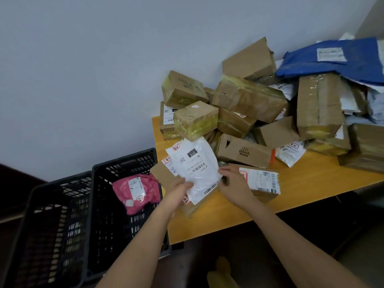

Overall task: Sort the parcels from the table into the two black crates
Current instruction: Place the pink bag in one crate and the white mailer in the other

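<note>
Held white mailer (195, 169) above counter (301, 183) edge, right of black crates (62, 225): left hand (176, 191) pinched its lower corner, right hand (232, 183) gripped its right edge. Pink parcel (138, 192) lay inside nearer crate.

Both bare forearms reach forward, converging. The left hand (178, 189) curls its fingers and pinches with the thumb on top; the right hand (233, 183) grips too, knuckles up.
</note>
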Action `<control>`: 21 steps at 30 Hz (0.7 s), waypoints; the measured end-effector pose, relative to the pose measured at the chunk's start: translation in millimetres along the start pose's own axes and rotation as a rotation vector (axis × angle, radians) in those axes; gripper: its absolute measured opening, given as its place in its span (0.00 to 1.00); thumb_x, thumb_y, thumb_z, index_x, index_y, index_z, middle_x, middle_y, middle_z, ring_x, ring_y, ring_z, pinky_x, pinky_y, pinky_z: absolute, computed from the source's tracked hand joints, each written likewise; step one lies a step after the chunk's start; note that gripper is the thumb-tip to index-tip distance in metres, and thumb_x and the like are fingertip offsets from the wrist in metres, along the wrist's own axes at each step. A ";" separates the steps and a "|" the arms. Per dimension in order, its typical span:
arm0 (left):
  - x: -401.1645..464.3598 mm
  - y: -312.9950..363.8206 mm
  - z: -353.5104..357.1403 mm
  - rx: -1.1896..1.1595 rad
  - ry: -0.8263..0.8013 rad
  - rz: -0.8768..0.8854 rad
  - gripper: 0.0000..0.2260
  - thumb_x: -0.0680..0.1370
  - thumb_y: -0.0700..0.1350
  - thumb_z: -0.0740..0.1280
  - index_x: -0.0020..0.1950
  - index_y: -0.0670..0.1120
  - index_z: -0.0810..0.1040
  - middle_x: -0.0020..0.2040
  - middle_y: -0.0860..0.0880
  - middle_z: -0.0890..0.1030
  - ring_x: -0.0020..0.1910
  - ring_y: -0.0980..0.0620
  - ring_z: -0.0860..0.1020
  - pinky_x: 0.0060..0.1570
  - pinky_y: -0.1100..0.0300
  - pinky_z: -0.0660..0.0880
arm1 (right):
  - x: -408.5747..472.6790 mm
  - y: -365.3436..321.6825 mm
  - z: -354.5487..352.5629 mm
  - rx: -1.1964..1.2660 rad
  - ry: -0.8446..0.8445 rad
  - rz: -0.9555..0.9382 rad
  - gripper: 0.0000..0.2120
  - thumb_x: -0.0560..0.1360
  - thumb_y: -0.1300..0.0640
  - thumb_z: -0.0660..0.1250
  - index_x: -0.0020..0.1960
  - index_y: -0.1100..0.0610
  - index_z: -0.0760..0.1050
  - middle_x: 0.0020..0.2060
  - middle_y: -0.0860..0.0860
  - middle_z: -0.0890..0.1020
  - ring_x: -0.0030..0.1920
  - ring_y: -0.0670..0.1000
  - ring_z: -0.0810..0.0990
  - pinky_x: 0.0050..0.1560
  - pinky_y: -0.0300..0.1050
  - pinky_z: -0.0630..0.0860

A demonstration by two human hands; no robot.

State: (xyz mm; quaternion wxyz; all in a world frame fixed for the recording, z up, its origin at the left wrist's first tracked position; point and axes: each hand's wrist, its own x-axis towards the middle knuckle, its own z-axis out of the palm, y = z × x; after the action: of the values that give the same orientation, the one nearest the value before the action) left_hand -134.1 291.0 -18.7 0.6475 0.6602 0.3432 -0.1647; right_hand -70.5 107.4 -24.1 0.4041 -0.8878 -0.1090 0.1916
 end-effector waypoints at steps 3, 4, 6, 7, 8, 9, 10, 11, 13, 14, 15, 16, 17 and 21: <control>-9.1 -2.1 -4.6 -0.247 -0.024 -0.018 0.14 0.79 0.44 0.65 0.64 0.44 0.77 0.57 0.47 0.84 0.58 0.47 0.80 0.63 0.49 0.74 | -8.7 -7.5 -2.3 0.170 0.104 0.011 0.13 0.75 0.60 0.72 0.59 0.60 0.81 0.56 0.48 0.78 0.53 0.45 0.75 0.48 0.19 0.66; -11.7 -3.6 -6.9 -0.306 -0.007 -0.016 0.12 0.80 0.41 0.65 0.63 0.43 0.77 0.56 0.46 0.84 0.57 0.47 0.81 0.60 0.51 0.76 | -13.1 -10.6 -2.9 0.240 0.139 0.026 0.10 0.74 0.60 0.73 0.55 0.60 0.82 0.53 0.49 0.80 0.50 0.47 0.78 0.46 0.24 0.70; -19.4 -8.9 -11.8 -0.406 0.033 0.005 0.10 0.79 0.38 0.66 0.60 0.40 0.79 0.54 0.45 0.84 0.50 0.50 0.83 0.48 0.57 0.79 | -23.0 -16.1 -4.2 0.363 0.194 0.069 0.05 0.73 0.60 0.75 0.48 0.57 0.83 0.45 0.52 0.82 0.44 0.50 0.79 0.43 0.33 0.74; -23.3 -12.4 -15.5 -0.443 0.058 0.013 0.09 0.78 0.36 0.66 0.58 0.39 0.79 0.53 0.44 0.85 0.46 0.51 0.84 0.42 0.59 0.79 | -28.5 -18.7 -4.2 0.399 0.202 0.080 0.04 0.72 0.61 0.75 0.46 0.56 0.82 0.43 0.51 0.82 0.42 0.49 0.79 0.41 0.34 0.74; -29.3 -16.1 -19.7 -0.461 0.079 0.017 0.08 0.78 0.35 0.66 0.56 0.39 0.80 0.51 0.44 0.85 0.43 0.51 0.84 0.39 0.59 0.79 | -34.1 -21.2 -3.4 0.415 0.196 0.078 0.05 0.72 0.63 0.74 0.46 0.55 0.81 0.42 0.50 0.82 0.42 0.48 0.79 0.40 0.32 0.74; -35.4 -20.4 -24.6 -0.499 0.102 0.005 0.06 0.78 0.34 0.66 0.53 0.38 0.80 0.49 0.44 0.84 0.43 0.51 0.83 0.39 0.58 0.79 | -40.7 -24.6 -1.7 0.429 0.179 0.066 0.07 0.72 0.65 0.74 0.47 0.55 0.80 0.42 0.49 0.81 0.41 0.47 0.79 0.40 0.30 0.75; -41.3 -25.2 -30.4 -0.528 0.123 -0.010 0.05 0.78 0.33 0.66 0.51 0.38 0.79 0.49 0.44 0.84 0.44 0.49 0.82 0.41 0.57 0.78 | -46.5 -26.7 1.7 0.452 0.154 0.050 0.10 0.72 0.67 0.73 0.49 0.55 0.79 0.41 0.49 0.79 0.41 0.47 0.78 0.40 0.29 0.75; -48.0 -30.9 -36.9 -0.567 0.139 -0.027 0.04 0.78 0.33 0.66 0.51 0.38 0.79 0.50 0.43 0.84 0.45 0.48 0.82 0.43 0.54 0.78 | -53.3 -30.0 5.6 0.477 0.122 0.039 0.12 0.72 0.68 0.73 0.51 0.54 0.77 0.40 0.50 0.78 0.39 0.47 0.77 0.39 0.29 0.75; -63.7 -44.3 -51.8 -0.611 0.158 -0.040 0.04 0.78 0.34 0.66 0.51 0.38 0.79 0.51 0.43 0.84 0.48 0.46 0.81 0.46 0.51 0.78 | -66.9 -39.2 17.0 0.507 0.053 0.024 0.16 0.72 0.69 0.72 0.52 0.52 0.75 0.39 0.51 0.76 0.37 0.46 0.75 0.38 0.31 0.74; -73.6 -51.0 -60.4 -0.615 0.164 -0.034 0.05 0.78 0.34 0.66 0.53 0.38 0.79 0.52 0.43 0.84 0.50 0.46 0.81 0.46 0.51 0.78 | -72.7 -44.3 24.4 0.511 0.022 0.015 0.16 0.73 0.69 0.72 0.52 0.51 0.75 0.40 0.51 0.75 0.36 0.45 0.75 0.38 0.31 0.74; -82.6 -58.6 -69.3 -0.631 0.169 -0.029 0.08 0.79 0.34 0.65 0.56 0.39 0.79 0.54 0.43 0.84 0.52 0.46 0.81 0.47 0.50 0.79 | -79.3 -50.9 31.4 0.508 -0.005 0.004 0.17 0.73 0.70 0.71 0.53 0.51 0.74 0.40 0.52 0.75 0.35 0.43 0.75 0.38 0.31 0.74; -92.7 -65.6 -78.4 -0.633 0.178 -0.016 0.10 0.79 0.34 0.64 0.59 0.40 0.79 0.56 0.43 0.83 0.53 0.45 0.81 0.48 0.49 0.79 | -84.9 -57.2 39.6 0.511 -0.032 -0.005 0.17 0.73 0.70 0.71 0.54 0.51 0.74 0.41 0.53 0.75 0.34 0.42 0.75 0.37 0.30 0.74; -103.0 -72.1 -87.6 -0.639 0.191 0.000 0.12 0.80 0.34 0.63 0.61 0.41 0.79 0.57 0.43 0.83 0.54 0.45 0.81 0.50 0.48 0.79 | -92.1 -65.6 47.1 0.517 -0.060 -0.010 0.17 0.74 0.70 0.70 0.55 0.52 0.74 0.41 0.53 0.75 0.34 0.40 0.76 0.37 0.29 0.74; -142.9 -94.9 -128.5 -0.667 0.262 0.064 0.13 0.81 0.33 0.60 0.62 0.45 0.78 0.57 0.46 0.83 0.53 0.48 0.81 0.45 0.53 0.79 | -114.5 -94.4 79.7 0.521 -0.146 -0.041 0.21 0.75 0.70 0.69 0.60 0.49 0.72 0.45 0.51 0.77 0.43 0.45 0.80 0.41 0.33 0.76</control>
State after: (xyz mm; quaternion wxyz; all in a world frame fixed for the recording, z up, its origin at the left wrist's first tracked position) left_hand -328.0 374.0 19.3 0.7826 0.4385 0.4373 0.0630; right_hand -211.7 182.7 28.6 0.6136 -0.7355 -0.1027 0.2684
